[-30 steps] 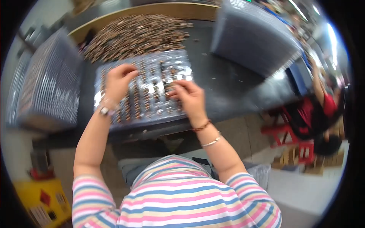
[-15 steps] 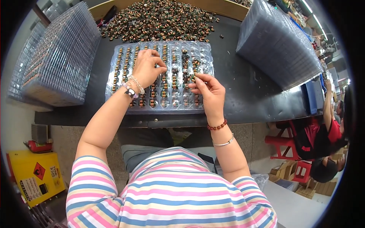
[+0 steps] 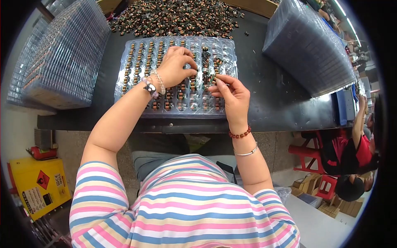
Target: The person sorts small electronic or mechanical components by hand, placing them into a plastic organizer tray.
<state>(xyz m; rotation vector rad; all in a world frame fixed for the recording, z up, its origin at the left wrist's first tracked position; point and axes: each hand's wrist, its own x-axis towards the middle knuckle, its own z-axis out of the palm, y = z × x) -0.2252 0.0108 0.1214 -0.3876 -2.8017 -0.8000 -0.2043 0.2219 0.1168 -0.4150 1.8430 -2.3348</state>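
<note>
A clear plastic tray (image 3: 230, 48) lies on the dark bench, its rows of pockets largely filled with small copper-wound coils (image 3: 137, 62) that have black and green ends. More coils lie loose over the tray's right-hand rows. My left hand (image 3: 178, 68) is above the middle rows, thumb and forefinger pinched close to a pocket; whatever is between those fingertips is too small to make out. Over the right rows, my right hand (image 3: 233, 94) pinches a small coil (image 3: 213, 79) between thumb and forefinger, the other fingers curled beneath.
Behind the tray spreads a big heap of loose coils (image 3: 178, 18). Tall stacks of clear trays stand at left (image 3: 68, 58) and right (image 3: 304, 49). A yellow box (image 3: 39, 186) is at lower left. Far right, a person in red and black (image 3: 351, 149) is near red stools (image 3: 306, 157).
My left hand has shifted right across the tray to a neighbouring row. My right hand stays over the right rows, still pinching. The whole view has moved slightly.
</note>
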